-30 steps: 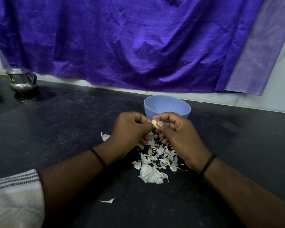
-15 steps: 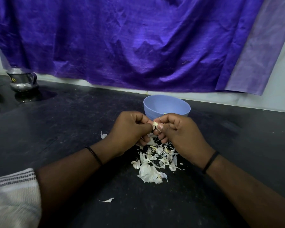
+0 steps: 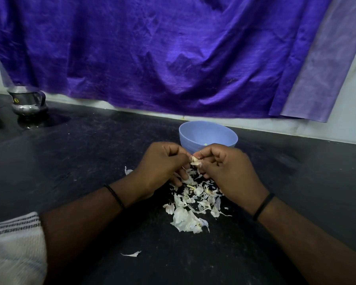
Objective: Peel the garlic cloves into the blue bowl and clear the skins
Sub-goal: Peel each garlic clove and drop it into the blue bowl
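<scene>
A small pale garlic clove (image 3: 195,160) is pinched between my left hand (image 3: 161,166) and my right hand (image 3: 228,171), fingertips of both curled round it just in front of the blue bowl (image 3: 208,135). Most of the clove is hidden by my fingers. Below my hands a heap of white garlic skins (image 3: 191,204) lies on the black counter (image 3: 90,161). A pale speck shows inside the bowl near its front rim; the rest of its contents are hidden.
A steel jug (image 3: 27,100) stands at the far left of the counter. A purple cloth (image 3: 162,54) hangs along the back wall. Stray skin flakes lie at the left (image 3: 128,171) and near the front (image 3: 131,254). A striped sleeve (image 3: 12,243) fills the lower left corner.
Both hands have stayed together in front of the bowl, working the clove between the fingertips; less of the clove shows now. The heap of skins has not moved.
</scene>
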`<action>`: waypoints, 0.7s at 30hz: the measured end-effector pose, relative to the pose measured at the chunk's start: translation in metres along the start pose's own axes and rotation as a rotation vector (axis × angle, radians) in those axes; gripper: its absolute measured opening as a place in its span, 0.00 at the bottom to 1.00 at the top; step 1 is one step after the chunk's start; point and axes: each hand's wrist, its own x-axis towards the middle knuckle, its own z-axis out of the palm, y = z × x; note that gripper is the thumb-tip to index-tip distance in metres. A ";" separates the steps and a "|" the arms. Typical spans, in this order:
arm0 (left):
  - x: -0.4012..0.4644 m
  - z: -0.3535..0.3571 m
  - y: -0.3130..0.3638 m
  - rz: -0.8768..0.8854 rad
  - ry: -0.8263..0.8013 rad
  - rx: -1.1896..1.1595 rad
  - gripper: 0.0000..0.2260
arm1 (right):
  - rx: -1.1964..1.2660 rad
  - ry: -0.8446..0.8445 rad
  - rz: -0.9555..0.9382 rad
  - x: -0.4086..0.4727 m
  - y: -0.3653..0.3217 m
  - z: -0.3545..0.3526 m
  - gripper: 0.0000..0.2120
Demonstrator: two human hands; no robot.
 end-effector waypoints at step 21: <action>-0.001 0.000 0.000 0.057 0.002 0.114 0.03 | 0.034 0.061 0.014 0.001 -0.004 0.003 0.07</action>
